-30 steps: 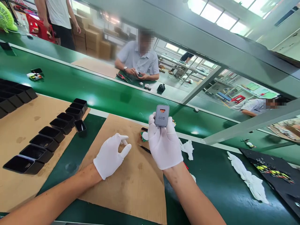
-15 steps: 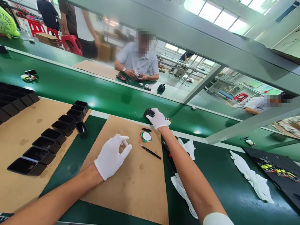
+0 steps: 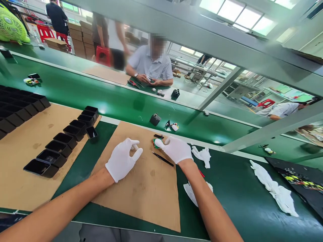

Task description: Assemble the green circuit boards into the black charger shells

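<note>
My left hand (image 3: 123,159), in a white glove, hovers over or rests on the brown cardboard sheet (image 3: 138,198). Its thumb and fingers are bent but apart, with nothing between them. My right hand (image 3: 178,149), gloved too, has its thumb and fingertips on the small green circuit board (image 3: 154,144) with its white round part mostly covered. A small black strip-like part (image 3: 158,136) lies just behind the board. Closer to me are black tweezers (image 3: 163,159) on the cardboard. A black square housing (image 3: 155,119) sits beyond the sheet on the green surface.
Black open boxes (image 3: 59,144) stand in a row at left, with more behind. Small wired parts (image 3: 174,126) lie near the housing. White gloves (image 3: 274,191) lie at right. A slanted metal post (image 3: 219,89) rises beyond. A co-worker (image 3: 151,65) sits opposite, handling something small.
My right hand has let go of the black housing, leaving it on the green surface, and has come back toward me onto the circuit board. My left hand keeps nearly the same pose.
</note>
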Motion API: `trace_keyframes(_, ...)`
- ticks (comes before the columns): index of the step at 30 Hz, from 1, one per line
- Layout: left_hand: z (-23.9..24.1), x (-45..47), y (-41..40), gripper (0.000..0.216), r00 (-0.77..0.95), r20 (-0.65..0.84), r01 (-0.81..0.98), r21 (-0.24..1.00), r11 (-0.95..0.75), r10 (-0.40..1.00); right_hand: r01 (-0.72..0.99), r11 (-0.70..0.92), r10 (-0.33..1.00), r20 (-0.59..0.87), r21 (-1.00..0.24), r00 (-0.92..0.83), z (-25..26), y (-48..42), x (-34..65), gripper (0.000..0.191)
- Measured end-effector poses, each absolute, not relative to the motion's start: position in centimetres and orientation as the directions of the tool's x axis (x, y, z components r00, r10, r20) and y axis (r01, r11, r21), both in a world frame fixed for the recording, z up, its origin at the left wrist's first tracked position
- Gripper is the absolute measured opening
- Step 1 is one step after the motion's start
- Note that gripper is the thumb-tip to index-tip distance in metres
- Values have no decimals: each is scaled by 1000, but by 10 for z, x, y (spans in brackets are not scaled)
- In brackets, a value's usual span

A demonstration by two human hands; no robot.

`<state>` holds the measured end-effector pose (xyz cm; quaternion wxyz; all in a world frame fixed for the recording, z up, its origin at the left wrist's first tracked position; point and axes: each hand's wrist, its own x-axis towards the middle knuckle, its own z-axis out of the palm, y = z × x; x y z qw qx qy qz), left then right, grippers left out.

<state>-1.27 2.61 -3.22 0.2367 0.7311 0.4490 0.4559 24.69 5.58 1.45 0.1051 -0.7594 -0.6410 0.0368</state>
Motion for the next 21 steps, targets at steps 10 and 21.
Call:
trace_keyframes(10,-36,-18,30,23,45,408,403,828,-390,912,826,150,955,296,-543,21,-23,48,212,54)
trace_keyframes(21,-30,-5,23,26,-43,302,174,941,-290,952,177,262,948,218,-949,-234,-28,37,196,35)
